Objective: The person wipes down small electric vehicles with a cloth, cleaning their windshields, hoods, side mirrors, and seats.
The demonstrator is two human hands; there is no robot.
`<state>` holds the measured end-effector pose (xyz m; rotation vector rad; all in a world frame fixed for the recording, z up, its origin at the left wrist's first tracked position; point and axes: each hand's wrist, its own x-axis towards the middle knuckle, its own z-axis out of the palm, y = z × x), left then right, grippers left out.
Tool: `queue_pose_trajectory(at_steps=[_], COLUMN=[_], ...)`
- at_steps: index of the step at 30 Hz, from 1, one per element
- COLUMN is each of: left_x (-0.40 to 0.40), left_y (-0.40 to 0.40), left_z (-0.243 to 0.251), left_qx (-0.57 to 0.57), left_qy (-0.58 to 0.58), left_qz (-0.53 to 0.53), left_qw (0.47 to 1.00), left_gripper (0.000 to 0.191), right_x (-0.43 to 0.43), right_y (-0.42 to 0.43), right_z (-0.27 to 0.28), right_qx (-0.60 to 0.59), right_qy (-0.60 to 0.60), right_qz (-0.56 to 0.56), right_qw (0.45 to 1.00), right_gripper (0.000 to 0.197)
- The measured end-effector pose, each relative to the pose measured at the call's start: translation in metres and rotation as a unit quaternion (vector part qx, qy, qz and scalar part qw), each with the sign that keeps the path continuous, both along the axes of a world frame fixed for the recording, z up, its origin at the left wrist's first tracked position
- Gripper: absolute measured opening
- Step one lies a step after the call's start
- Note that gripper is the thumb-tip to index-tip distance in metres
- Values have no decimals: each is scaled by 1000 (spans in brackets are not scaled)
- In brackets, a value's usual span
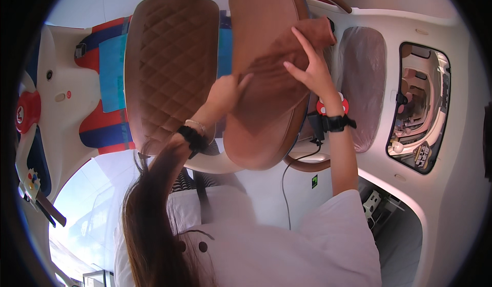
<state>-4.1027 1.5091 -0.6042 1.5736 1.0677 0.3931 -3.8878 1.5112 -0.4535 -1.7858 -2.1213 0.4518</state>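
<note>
A brown cloth (269, 83) lies partly wrinkled over a smooth brown padded seat cushion (261, 3). My left hand (226, 93) rests at the cloth's near left edge, thumb raised; whether it pinches the cloth cannot be told. Over the cloth's right part is my right hand (317, 70), thumb and index finger spread apart. Beyond that hand the cloth's folded end reaches past the cushion's edge. To the left stands a brown quilted seat cushion (177, 64) with diamond stitching. Both wrists wear black straps.
Red and blue striped padding with a blue sheet (112, 72) lies left of the quilted cushion. Brown curved armrests (307, 166) flank the smooth cushion. A black cable (283, 187) hangs near my right arm. A plastic-covered panel (361, 87) and a window (419, 106) are at right.
</note>
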Motion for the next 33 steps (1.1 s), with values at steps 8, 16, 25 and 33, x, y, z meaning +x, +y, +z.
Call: queue_pose_trajectory(at_steps=[8,16,25,33], left_x=[62,100,100,84], left_y=[103,131,133,81], left_z=[-10,-39,-46,-37], left_qx=[73,137,176,75], left_qy=[32,152,159,55], left_qz=[110,157,156,178], left_qw=[991,966,959,980], left_gripper=[52,57,60,69], right_x=[55,51,56,30], right_y=[140,163,159,150], right_z=[-17,-12,-23,-20], right_qx=[12,-39,-25,22], right_qy=[72,102,119,-183], right_qz=[65,66,57,42], right_qw=[995,992,991,982], right_gripper=[70,71,71,66])
